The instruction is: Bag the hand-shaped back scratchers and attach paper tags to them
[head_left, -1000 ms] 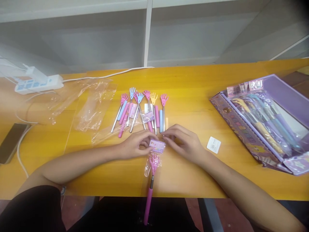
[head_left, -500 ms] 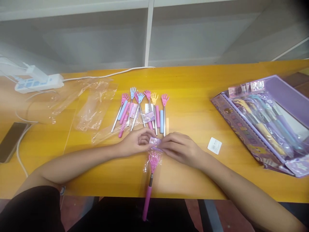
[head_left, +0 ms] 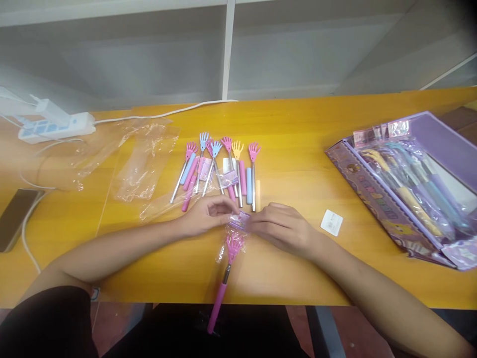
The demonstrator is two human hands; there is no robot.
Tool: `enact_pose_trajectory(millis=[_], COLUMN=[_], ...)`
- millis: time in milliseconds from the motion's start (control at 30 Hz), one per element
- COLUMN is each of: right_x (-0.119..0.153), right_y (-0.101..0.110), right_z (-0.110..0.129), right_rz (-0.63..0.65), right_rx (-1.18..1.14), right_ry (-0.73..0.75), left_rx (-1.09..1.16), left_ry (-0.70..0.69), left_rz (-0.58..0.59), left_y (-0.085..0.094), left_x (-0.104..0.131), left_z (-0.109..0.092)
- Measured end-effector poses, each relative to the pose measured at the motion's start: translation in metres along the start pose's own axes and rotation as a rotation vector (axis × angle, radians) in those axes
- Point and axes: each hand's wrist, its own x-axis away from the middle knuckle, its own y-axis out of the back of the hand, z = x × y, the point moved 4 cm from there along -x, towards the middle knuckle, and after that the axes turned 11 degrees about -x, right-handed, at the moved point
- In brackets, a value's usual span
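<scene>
Between my hands is a purple printed header card at the top of a clear plastic bag. Inside the bag lies a pink back scratcher, its hand-shaped end toward the card and its handle sticking out past the table's front edge. My left hand pinches the card's left side between thumb and fingers. At the card's right side, my right hand has its fingers closed on the edge; the fingertips are partly hidden. Just beyond my hands lie several loose back scratchers in pink, blue and yellow, with separate handle sleeves.
On the right stands an open purple display box holding several bagged back scratchers. A white tag lies beside it. Clear plastic bags, a power strip with a white cable, and a phone are on the left.
The bagged back scratcher's handle end has swung slightly to the left. Both hands stay at the header card, with small finger shifts.
</scene>
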Motion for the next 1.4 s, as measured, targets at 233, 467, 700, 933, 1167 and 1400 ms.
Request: enact_pose_trajectory(millis=[233,467,700,933,1167,1400], right_x=[-0.005,-0.005,0.001,0.004,0.003,0.003], right_y=[0.000,-0.004,0.002,-0.019,-0.023,-0.026], right_z=[0.006,0.000,-0.016,-0.019,-0.015,-0.015], right_rz=[0.043,0.001,-0.276,-0.203,-0.235,-0.191], right_rx=[-0.028,-0.157,-0.291,-0.669,-0.324,-0.434], right_ry=[0.005,-0.021,-0.528,-0.768,-0.441,-0.430], left_rx=[-0.033,-0.176,-0.161,-0.302,-0.189,-0.229], left_ry=[0.029,-0.035,-0.070,-0.160,0.026,0.088], left_rz=[0.006,-0.034,-0.101,-0.096,-0.111,-0.101], left_y=[-0.001,-0.003,-0.006,0.000,-0.002,-0.003], left_x=[0.003,0.005,0.010,0.010,0.008,0.009], left_z=[-0.002,-0.007,-0.007,-0.018,-0.005,-0.003])
